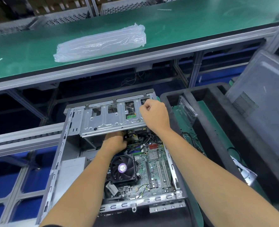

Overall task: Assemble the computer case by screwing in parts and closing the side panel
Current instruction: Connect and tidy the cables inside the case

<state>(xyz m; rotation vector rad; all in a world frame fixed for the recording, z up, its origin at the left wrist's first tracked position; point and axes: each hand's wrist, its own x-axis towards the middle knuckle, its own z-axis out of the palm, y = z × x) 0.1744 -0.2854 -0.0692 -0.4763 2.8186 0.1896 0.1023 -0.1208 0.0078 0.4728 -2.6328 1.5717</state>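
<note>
An open computer case (60, 154) lies flat in front of me, its motherboard (153, 171) and black CPU fan (123, 169) exposed. A silver drive cage (102, 118) spans the far end of the case. My right hand (153, 114) rests on the cage's right end with its fingers curled; whether it holds anything is hidden. My left hand (115, 142) reaches under the cage's near edge, fingers among black cables (145, 140). The grey side panel (263, 102) leans upright at the right.
A green-topped workbench (184, 22) runs across the back with a clear plastic bag (101, 42) on it. Black foam trays (206, 102) sit right of the case, holding a clear plastic piece (187, 107). Aluminium frame rails (21, 136) run at the left.
</note>
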